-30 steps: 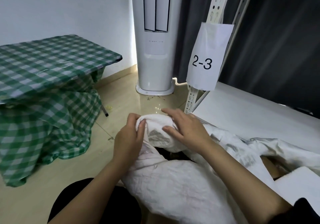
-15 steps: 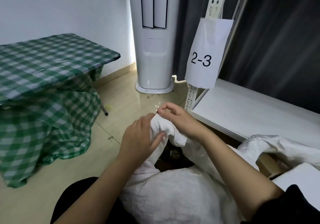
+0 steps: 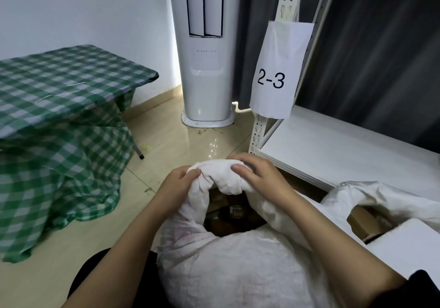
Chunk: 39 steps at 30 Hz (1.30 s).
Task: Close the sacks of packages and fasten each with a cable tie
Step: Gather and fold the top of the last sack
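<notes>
Leftmost, a counter (image 3: 71, 74) draped in a green checked cloth (image 3: 59, 176) stands on the tan floor (image 3: 166, 141). Next, the left hand (image 3: 177, 186) pinches the bunched rim of a white woven sack (image 3: 228, 272), which sits low in the middle, close to the person. Dark packages (image 3: 235, 212) show through its open mouth. Behind stands a white floor air conditioner (image 3: 206, 57). Further right, the right hand (image 3: 258, 176) grips the gathered sack fabric from above. A paper label (image 3: 277, 69) reading 2-3 hangs on a white shelf rack (image 3: 345, 150). Another open sack (image 3: 385, 198) lies rightmost.
</notes>
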Motion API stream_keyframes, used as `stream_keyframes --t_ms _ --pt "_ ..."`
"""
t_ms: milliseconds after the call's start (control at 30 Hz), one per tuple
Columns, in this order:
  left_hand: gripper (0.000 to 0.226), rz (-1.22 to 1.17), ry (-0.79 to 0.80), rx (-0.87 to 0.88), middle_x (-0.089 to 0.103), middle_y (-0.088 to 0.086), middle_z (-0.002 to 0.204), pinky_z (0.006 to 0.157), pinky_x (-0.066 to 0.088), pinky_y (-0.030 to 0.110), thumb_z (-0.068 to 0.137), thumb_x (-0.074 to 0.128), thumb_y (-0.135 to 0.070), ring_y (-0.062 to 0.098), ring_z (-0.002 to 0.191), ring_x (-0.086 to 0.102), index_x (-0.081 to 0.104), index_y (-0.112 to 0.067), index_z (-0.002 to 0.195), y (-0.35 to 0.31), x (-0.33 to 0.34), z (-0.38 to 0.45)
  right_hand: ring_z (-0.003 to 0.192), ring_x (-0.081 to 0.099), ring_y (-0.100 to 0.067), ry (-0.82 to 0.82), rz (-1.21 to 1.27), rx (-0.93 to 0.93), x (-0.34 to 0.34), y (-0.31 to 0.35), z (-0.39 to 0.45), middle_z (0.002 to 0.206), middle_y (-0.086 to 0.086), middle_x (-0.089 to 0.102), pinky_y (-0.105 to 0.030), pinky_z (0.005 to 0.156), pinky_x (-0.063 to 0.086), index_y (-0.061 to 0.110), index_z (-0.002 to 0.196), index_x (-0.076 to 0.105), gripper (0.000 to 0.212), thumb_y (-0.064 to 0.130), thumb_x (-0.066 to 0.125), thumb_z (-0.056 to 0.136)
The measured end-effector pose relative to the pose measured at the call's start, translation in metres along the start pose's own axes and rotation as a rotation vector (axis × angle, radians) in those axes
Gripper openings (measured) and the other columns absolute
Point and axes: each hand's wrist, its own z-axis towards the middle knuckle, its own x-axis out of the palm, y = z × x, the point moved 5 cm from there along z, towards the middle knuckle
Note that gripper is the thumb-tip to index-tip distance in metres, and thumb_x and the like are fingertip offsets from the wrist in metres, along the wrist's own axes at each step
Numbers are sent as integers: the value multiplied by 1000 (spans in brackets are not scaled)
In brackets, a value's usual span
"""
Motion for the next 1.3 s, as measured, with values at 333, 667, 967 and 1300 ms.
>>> stream_keyframes --t_ms 333,667,967,1300 --pt "48 765 -270 708 62 5 88 55 47 32 86 48 -50 21 67 61 57 -10 110 -39 22 -1 92 59 -12 -22 250 66 0 23 11 101 -1 61 -33 84 48 31 124 49 34 32 60 92" --pt "59 573 -210 347 55 -4 63 53 38 29 88 21 -67 16 59 54 52 -17 78 -22 13 18 96 63 -7 -203 -361 -68 -15 -6 -29 109 13 65 -19 75 43 33 125 58 33 45 46 97" --pt "53 679 -264 697 63 1 110 86 38 31 86 44 -53 16 98 56 58 -13 118 -50 19 5 94 61 5 -50 394 162 -21 -8 -2 97 11 69 -9 84 42 11 105 70 17 13 56 96" --pt "48 762 -209 787 55 2 51 43 33 27 95 33 -50 22 41 51 60 -12 82 -51 45 31 98 60 -19 -333 -633 46 -18 -3 -50 115 1 58 -35 76 51 26 138 37 57 58 38 91"
